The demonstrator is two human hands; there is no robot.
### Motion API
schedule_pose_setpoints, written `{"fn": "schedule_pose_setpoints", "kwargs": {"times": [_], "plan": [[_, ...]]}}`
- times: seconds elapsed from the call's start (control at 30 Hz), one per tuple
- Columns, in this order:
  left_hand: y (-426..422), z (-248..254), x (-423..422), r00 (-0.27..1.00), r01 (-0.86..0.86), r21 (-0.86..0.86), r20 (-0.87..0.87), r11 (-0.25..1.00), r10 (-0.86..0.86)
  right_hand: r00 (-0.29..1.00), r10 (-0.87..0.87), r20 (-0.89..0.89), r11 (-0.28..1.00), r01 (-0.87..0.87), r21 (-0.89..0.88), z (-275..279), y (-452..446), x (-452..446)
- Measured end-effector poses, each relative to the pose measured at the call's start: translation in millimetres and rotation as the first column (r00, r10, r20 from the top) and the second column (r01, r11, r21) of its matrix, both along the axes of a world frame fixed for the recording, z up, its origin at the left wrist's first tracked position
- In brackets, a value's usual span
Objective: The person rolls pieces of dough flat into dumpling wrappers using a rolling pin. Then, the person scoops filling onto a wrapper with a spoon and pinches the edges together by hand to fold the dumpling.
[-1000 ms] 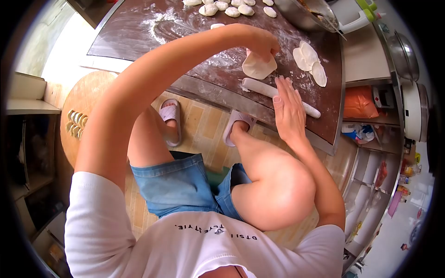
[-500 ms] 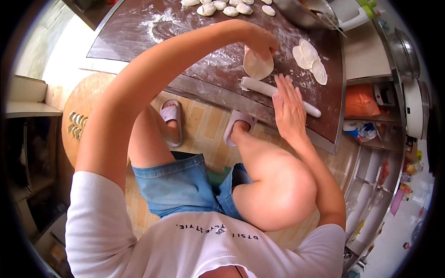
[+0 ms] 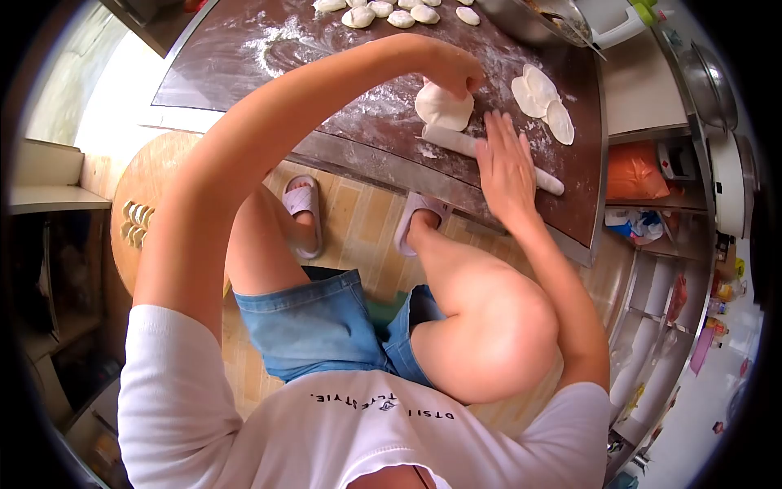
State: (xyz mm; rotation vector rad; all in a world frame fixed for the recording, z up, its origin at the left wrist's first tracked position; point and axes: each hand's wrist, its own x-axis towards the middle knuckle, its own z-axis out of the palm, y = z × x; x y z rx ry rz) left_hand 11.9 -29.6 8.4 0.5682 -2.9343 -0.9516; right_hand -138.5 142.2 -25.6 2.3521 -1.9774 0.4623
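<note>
A round dough wrapper lies on the floured board, its far edge pinched in the fingers of my left hand. Against the wrapper's near edge rests a pale rolling pin, dusted with flour. My right hand lies flat across the pin, fingers stretched out and palm down; it covers the pin's middle. To the right of both hands, several rolled wrappers overlap in a small stack. Several small dough pieces sit at the far edge of the view.
A metal bowl with filling and a utensil stands at the back right. The brown floured table ends just before my knees. On the left, a round wooden board carries several dumplings. Shelves line the right side.
The rolling pin has rolled slightly away from me, with my right hand on it, up to the wrapper. The wrapper has shifted a little left and looks turned.
</note>
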Motion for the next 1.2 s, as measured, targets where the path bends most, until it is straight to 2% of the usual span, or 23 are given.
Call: {"fn": "schedule_pose_setpoints", "kwargs": {"times": [0.13,0.2,0.27,0.37,0.4,0.47,0.5,0.57,0.6,0.67,0.7,0.8,0.87,0.9,0.93,1.03,1.07,1.17,1.2], "plan": [[6,12,0,0.992,-0.063,-0.096,0.105,0.993,0.073,0.984,-0.174,-0.042,0.982,0.170,-0.080,-3,-84,-12],[8,17,-4,0.983,-0.025,-0.198,0.176,0.980,0.061,0.993,-0.115,-0.028,0.993,0.114,-0.044,-5,-62,-8],[3,6,-6,0.994,0.013,-0.141,0.106,0.990,0.002,0.999,-0.032,-0.040,0.999,0.032,-0.003,0,-22,0],[-2,4,-3,0.998,0.009,-0.010,0.068,1.000,-0.008,0.996,0.042,0.081,0.997,-0.046,0.056,14,28,10],[-1,4,-3,0.998,-0.001,0.043,0.070,0.999,-0.002,0.998,0.039,0.044,0.999,-0.040,0.022,10,24,8],[-6,-8,-5,0.999,0.036,0.038,0.017,0.999,-0.036,0.999,0.031,-0.029,0.998,-0.032,-0.052,-1,-6,1],[-10,-9,-4,0.999,0.046,0.027,-0.011,0.999,-0.046,1.000,-0.016,-0.024,0.997,0.014,-0.075,-4,-30,-4],[1,11,-8,0.987,-0.014,-0.070,0.161,0.997,0.025,0.991,-0.129,-0.034,0.986,0.124,-0.111,-6,-77,-15],[4,15,-9,0.969,-0.035,-0.118,0.241,0.992,0.063,0.992,-0.116,-0.048,0.990,0.112,-0.092,-6,-76,-13],[4,7,-10,0.987,0.018,-0.174,0.162,0.985,0.011,0.991,-0.103,-0.085,0.994,0.099,-0.054,-5,-65,-13],[3,4,-10,0.993,0.043,-0.204,0.119,0.978,-0.019,0.998,-0.064,-0.029,0.997,0.063,-0.035,-4,-39,-5],[0,1,-3,0.993,-0.110,0.150,0.070,0.983,0.100,0.999,0.034,0.036,0.999,-0.035,0.027,8,13,7],[-4,-2,3,0.997,-0.081,0.135,0.029,0.987,0.078,0.997,0.048,0.056,0.998,-0.050,0.034,8,21,8],[-5,-3,4,0.998,-0.063,0.127,0.008,0.990,0.062,0.999,0.046,-0.010,0.997,-0.046,-0.056,2,4,5],[-4,-4,3,0.996,-0.086,0.152,-0.002,0.985,0.087,1.000,-0.002,-0.027,0.998,0.000,-0.067,-4,-21,-2],[0,5,-2,0.998,-0.034,-0.101,0.056,0.994,0.040,0.991,-0.127,-0.035,0.989,0.124,-0.084,-2,-78,-13],[2,9,-7,0.984,-0.075,-0.123,0.153,0.990,0.094,0.985,-0.172,-0.033,0.982,0.169,-0.082,-1,-84,-14],[-2,2,-7,0.993,0.088,-0.218,0.094,0.972,-0.068,0.998,-0.048,-0.051,0.999,0.047,-0.009,-3,-28,-2],[-1,4,-4,0.998,0.013,-0.139,0.061,0.990,-0.005,1.000,-0.002,-0.015,1.000,0.003,0.019,2,-4,2]]}}
